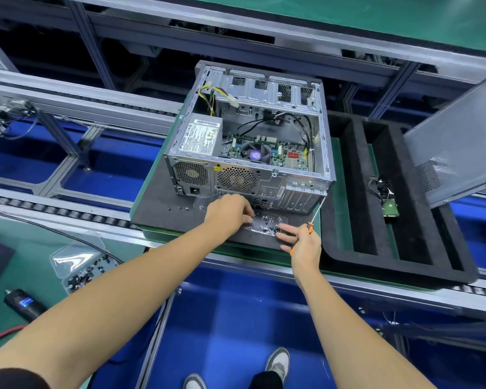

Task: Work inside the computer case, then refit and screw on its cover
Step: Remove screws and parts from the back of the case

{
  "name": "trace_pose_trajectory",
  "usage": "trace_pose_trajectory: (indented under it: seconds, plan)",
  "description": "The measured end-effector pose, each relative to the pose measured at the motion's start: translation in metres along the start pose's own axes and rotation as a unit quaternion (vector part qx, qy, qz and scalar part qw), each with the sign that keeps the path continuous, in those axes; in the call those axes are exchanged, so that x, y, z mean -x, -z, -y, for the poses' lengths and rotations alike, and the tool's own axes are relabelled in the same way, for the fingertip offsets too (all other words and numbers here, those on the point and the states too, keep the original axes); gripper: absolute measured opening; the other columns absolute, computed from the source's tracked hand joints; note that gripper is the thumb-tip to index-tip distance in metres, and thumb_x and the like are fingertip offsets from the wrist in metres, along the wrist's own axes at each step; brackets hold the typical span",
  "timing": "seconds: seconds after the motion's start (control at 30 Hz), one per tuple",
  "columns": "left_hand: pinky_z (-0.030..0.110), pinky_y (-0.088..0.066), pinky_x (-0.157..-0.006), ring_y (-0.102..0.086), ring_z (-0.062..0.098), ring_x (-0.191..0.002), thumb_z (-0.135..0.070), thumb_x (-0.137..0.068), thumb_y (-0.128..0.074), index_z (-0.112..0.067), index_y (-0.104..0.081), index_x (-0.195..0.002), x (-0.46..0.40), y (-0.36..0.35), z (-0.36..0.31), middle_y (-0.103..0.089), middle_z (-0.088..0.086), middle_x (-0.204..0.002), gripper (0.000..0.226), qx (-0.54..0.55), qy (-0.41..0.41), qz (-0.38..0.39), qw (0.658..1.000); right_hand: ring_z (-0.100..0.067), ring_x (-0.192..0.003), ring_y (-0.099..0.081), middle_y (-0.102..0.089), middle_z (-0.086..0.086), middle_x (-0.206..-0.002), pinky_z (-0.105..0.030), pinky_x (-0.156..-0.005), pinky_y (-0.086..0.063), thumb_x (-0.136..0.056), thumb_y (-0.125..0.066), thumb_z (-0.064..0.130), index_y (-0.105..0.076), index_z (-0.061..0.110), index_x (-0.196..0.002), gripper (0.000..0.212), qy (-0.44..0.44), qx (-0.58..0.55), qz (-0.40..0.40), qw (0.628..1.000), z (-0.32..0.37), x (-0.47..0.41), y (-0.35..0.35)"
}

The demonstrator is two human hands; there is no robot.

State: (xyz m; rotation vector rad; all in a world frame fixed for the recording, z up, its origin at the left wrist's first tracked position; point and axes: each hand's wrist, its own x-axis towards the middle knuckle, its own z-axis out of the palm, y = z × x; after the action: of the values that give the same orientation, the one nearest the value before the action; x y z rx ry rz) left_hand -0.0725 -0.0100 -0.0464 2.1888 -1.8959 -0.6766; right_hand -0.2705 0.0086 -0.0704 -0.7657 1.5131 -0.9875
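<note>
Both forearms reach to the screw bag [267, 221].
My left hand [229, 211] pinches among the screws; my right hand [303, 241] grips the screwdriver [310, 224], its shaft pointing toward the open computer case [250, 136] beyond.

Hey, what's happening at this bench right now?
A person is working on an open computer case lying on a dark foam mat. The left hand picks at small screws in a clear plastic bag in front of the case, while the right hand holds an orange-handled screwdriver. The cover is still off, leaning at the right.
</note>
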Motion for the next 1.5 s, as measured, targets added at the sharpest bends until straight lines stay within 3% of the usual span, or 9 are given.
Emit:
trace_pose_trajectory:
  seconds: [0.27,0.57,0.73,0.83,0.93,1.1,1.23,1.37,1.5]
  plan:
    - [0.039,-0.056,-0.091,-0.068,0.018,-0.101,-0.028,-0.093,-0.073,-0.026,-0.079,-0.106,-0.006,0.010,0.020,-0.076,-0.003,-0.105,0.015,0.062,-0.002,0.025,0.998,-0.021,-0.088,-0.077,-0.080,0.002,-0.098,-0.035,-0.067,-0.055,-0.107,-0.032,0.023,-0.064,0.014,-0.098,0.034,0.009,0.005,0.011,1.000,-0.003,-0.001,0.001]
    - [0.039,-0.048,-0.067,-0.068,0.035,-0.092,-0.015,-0.094,-0.068,-0.012,-0.069,-0.111,-0.005,0.015,-0.015,-0.067,0.012,-0.107,0.017,-0.250,-0.075,0.068,0.963,-0.020,-0.086,-0.077,-0.080,0.003,-0.097,-0.039,-0.071,-0.058,-0.108,-0.032,0.025,-0.066,0.013,-0.100,0.037,0.006,0.016,0.001,1.000,-0.004,-0.003,-0.001]
    - [0.042,-0.047,-0.063,-0.069,0.039,-0.092,0.002,-0.093,-0.064,-0.007,-0.061,-0.108,0.001,0.008,-0.016,-0.065,0.014,-0.104,0.018,-0.292,-0.103,0.068,0.948,-0.021,-0.086,-0.076,-0.080,0.002,-0.097,-0.036,-0.068,-0.054,-0.108,-0.032,0.023,-0.066,0.015,-0.094,0.038,0.006,0.017,-0.008,1.000,-0.001,0.000,-0.002]
    - [0.042,-0.048,-0.067,-0.069,0.037,-0.095,-0.012,-0.100,-0.059,-0.009,-0.055,-0.116,0.005,0.006,-0.010,-0.067,0.012,-0.109,0.016,-0.261,-0.123,0.042,0.956,-0.020,-0.086,-0.077,-0.080,0.002,-0.097,-0.035,-0.067,-0.054,-0.107,-0.033,0.022,-0.066,0.015,-0.094,0.037,0.003,0.017,-0.014,1.000,0.000,0.001,-0.003]
    - [0.034,-0.045,-0.062,-0.066,0.023,-0.094,-0.038,-0.105,-0.049,-0.024,-0.057,-0.111,0.019,0.007,0.004,-0.065,-0.004,-0.105,0.018,-0.166,-0.218,0.008,0.962,-0.019,-0.086,-0.077,-0.080,0.003,-0.096,-0.037,-0.071,-0.056,-0.106,-0.033,0.023,-0.068,0.013,-0.096,0.038,0.001,0.025,-0.020,0.999,0.001,0.002,-0.005]
    - [0.026,-0.026,-0.048,-0.051,0.019,-0.070,-0.042,-0.110,-0.030,-0.016,-0.067,-0.094,0.065,0.008,0.050,-0.055,-0.001,-0.079,0.048,-0.153,-0.440,-0.106,0.879,-0.017,-0.084,-0.077,-0.080,0.003,-0.095,-0.036,-0.074,-0.059,-0.106,-0.033,0.023,-0.069,0.010,-0.101,0.039,0.001,0.023,-0.039,0.999,0.002,0.005,-0.008]
    - [0.027,-0.040,-0.042,-0.056,0.020,-0.064,-0.039,-0.103,-0.049,-0.013,-0.074,-0.085,0.075,0.007,0.090,-0.057,0.002,-0.070,0.041,-0.056,-0.326,-0.217,0.918,-0.018,-0.080,-0.077,-0.080,0.001,-0.092,-0.033,-0.069,-0.056,-0.106,-0.034,0.022,-0.066,0.015,-0.093,0.036,0.014,0.005,-0.051,0.999,0.002,0.009,-0.008]
    - [0.034,-0.058,-0.069,-0.071,0.019,-0.082,-0.031,-0.091,-0.076,-0.016,-0.073,-0.091,0.062,0.007,0.108,-0.071,-0.002,-0.089,0.016,0.066,-0.111,-0.217,0.968,-0.023,-0.066,-0.070,-0.077,-0.004,-0.082,-0.031,-0.063,-0.051,-0.103,-0.038,0.018,-0.066,0.011,-0.080,0.038,0.036,-0.003,-0.090,0.995,0.000,0.012,-0.011]
    - [0.034,-0.054,-0.073,-0.064,0.016,-0.085,-0.039,-0.095,-0.068,-0.023,-0.068,-0.095,0.042,0.001,0.102,-0.064,-0.007,-0.094,0.016,0.065,-0.060,-0.169,0.982,-0.009,-0.043,-0.051,-0.061,0.005,-0.058,-0.030,-0.053,-0.041,-0.098,-0.043,0.016,-0.056,0.014,-0.071,0.030,0.077,-0.001,-0.140,0.987,-0.007,0.021,-0.016]
